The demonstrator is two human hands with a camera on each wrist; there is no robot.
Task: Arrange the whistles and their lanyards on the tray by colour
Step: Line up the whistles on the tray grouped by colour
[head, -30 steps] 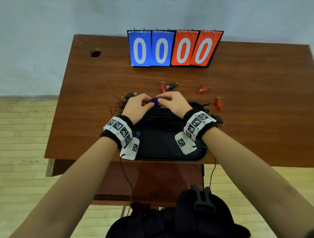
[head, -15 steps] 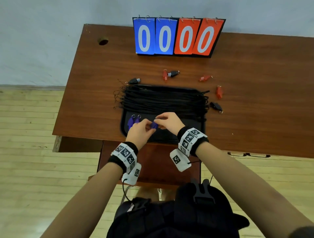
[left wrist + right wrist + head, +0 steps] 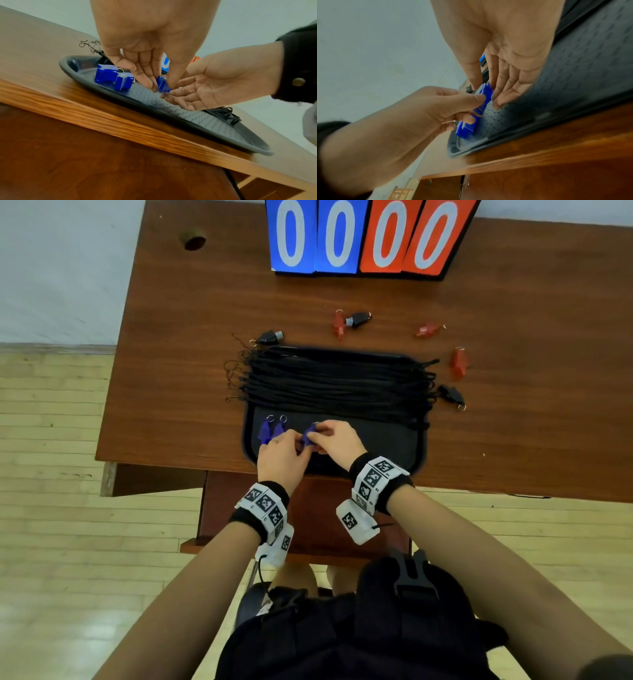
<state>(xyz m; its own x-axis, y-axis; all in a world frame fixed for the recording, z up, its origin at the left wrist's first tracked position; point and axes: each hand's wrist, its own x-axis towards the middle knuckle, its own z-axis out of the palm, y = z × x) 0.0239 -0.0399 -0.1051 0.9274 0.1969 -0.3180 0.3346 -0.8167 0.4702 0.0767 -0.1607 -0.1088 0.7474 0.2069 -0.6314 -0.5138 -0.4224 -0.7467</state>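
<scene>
Between both hands (image 3: 301, 445), pinched, sits a third blue whistle (image 3: 309, 436). Just left lie two placed blues (image 3: 270, 430). Beyond, red whistles (image 3: 458, 363) and black whistles (image 3: 452, 395) await on the worktop (image 3: 178, 378).

Our forearms are bare, and each wrist wears a black band (image 3: 397, 487) wrapped in white tags printed with black square codes. A white tagged camera pod (image 3: 352, 522) with a thin black cable hangs off each band at 6 o'clock.
</scene>
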